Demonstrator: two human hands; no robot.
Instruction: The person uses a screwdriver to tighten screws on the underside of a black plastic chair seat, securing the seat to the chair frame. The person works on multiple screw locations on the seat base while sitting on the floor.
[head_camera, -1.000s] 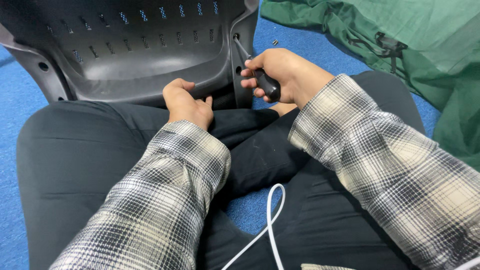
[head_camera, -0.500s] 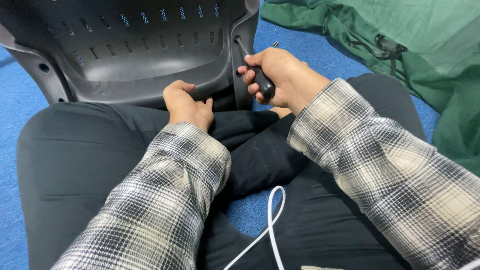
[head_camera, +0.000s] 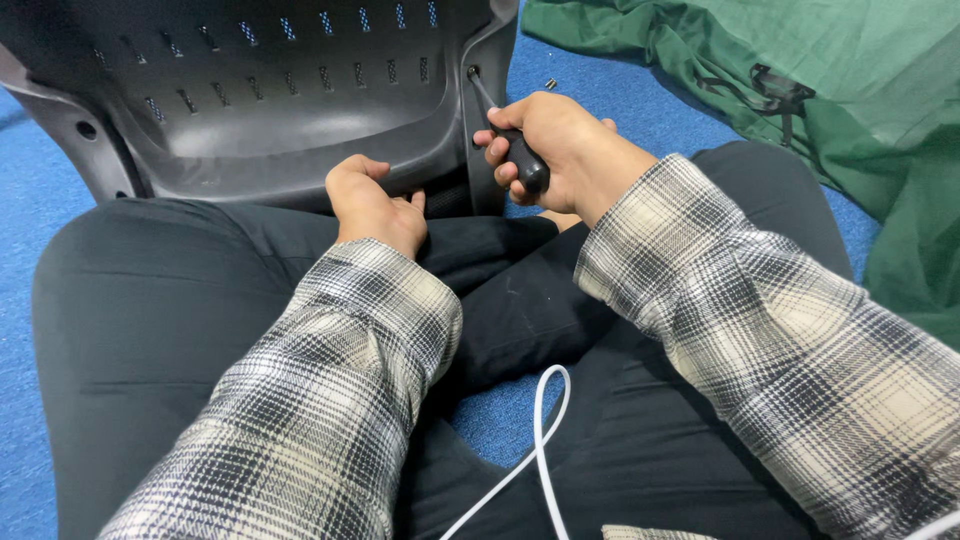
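Screwdriver (head_camera: 520, 155) work on dark plastic chair shell (head_camera: 270, 110), person sitting on blue floor (head_camera: 620, 90).

Right hand (head_camera: 560, 150) is clenching the black screwdriver handle, shaft angling up-left with its tip meeting a hole in the shell's right upright edge. Left hand (head_camera: 370, 205) is curling its grip around the shell's lower rim, just above the lap. White cable (head_camera: 540, 440) is looping between the legs; green fabric (head_camera: 800, 80) is lying to the right.

The dark grey moulded plastic chair shell (head_camera: 270, 110) looks smooth with a dull sheen. The screwdriver's black handle (head_camera: 527, 165) is glossy plastic, its thin shaft (head_camera: 483, 88) metal. The blue floor carpet (head_camera: 620, 85) is rough and matt; the crumpled green cloth (head_camera: 850, 80) is soft, the white cable (head_camera: 540, 440) smooth
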